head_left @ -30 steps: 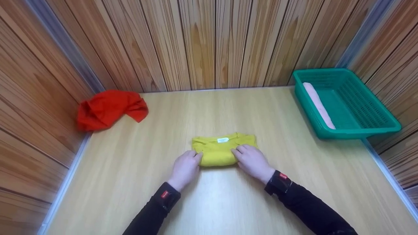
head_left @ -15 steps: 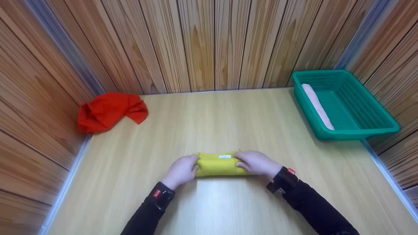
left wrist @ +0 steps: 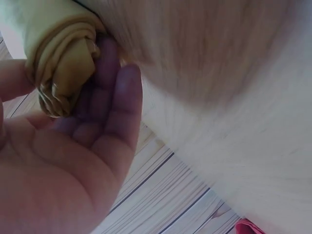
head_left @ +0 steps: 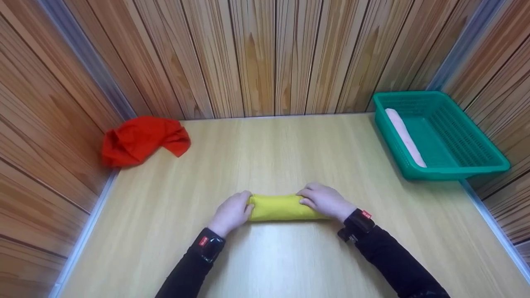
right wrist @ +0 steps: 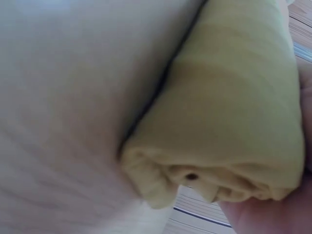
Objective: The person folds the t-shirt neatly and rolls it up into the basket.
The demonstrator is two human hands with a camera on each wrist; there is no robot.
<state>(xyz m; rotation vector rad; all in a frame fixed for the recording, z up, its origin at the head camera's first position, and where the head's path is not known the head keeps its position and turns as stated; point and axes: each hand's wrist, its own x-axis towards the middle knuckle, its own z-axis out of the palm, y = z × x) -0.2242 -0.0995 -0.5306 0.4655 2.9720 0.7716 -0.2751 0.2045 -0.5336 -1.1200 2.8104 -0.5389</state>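
Observation:
A yellow shirt, rolled into a short thick bundle, lies crosswise on the table before me. My left hand grips its left end, the thumb on the near side and the fingers behind. In the left wrist view the spiralled layers of the roll's end sit between that thumb and curled fingers. At the right part of the roll, my right hand holds it with thumb and fingers. The right wrist view shows the bundle's right end with its folded layers; most of the right hand is hidden there.
A crumpled red cloth lies at the back left by the wall. The green basket at the back right has a pale pink rolled cloth along its left side. Wood-panelled walls enclose the table.
The shirt's collar and white label, in sight earlier, have been rolled under. The roll came nearer to me, then moved slightly away. Both hands have stayed on it, shifting toward its ends.

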